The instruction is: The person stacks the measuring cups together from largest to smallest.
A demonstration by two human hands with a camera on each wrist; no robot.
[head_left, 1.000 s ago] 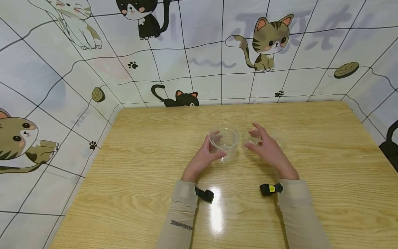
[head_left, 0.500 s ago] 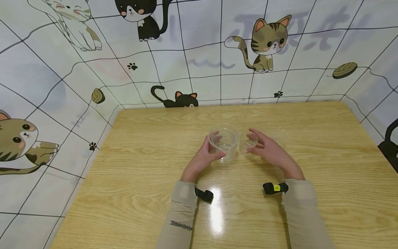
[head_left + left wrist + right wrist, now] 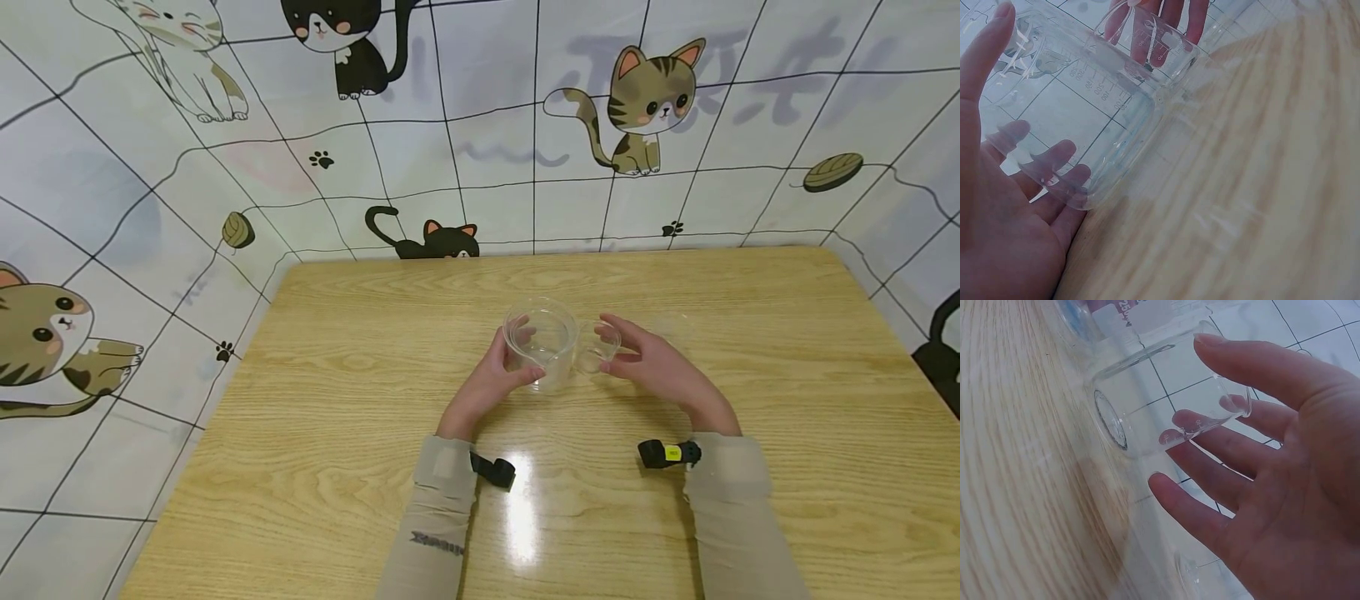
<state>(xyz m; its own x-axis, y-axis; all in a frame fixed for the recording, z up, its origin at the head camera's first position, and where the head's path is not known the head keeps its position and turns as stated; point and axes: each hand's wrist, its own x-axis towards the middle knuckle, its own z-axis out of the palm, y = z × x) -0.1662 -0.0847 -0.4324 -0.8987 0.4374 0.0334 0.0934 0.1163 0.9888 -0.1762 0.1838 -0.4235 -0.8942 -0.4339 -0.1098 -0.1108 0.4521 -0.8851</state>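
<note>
Table: one, wood-grain top, yellow-brown; bright reflected streak of light, near side. Far wall: white, black grid lines, printed cats and paw prints. Left wall: matching grid, seated tabby. Right wall: matching grid, partial black figure.

On the counter we have the large beaker, with the small beaker just to its right. Our left hand lies around the large beaker's left side, our right hand at the small beaker's right side. A third vessel sits farther right, behind the right hand. The wall rises behind the counter.
</note>
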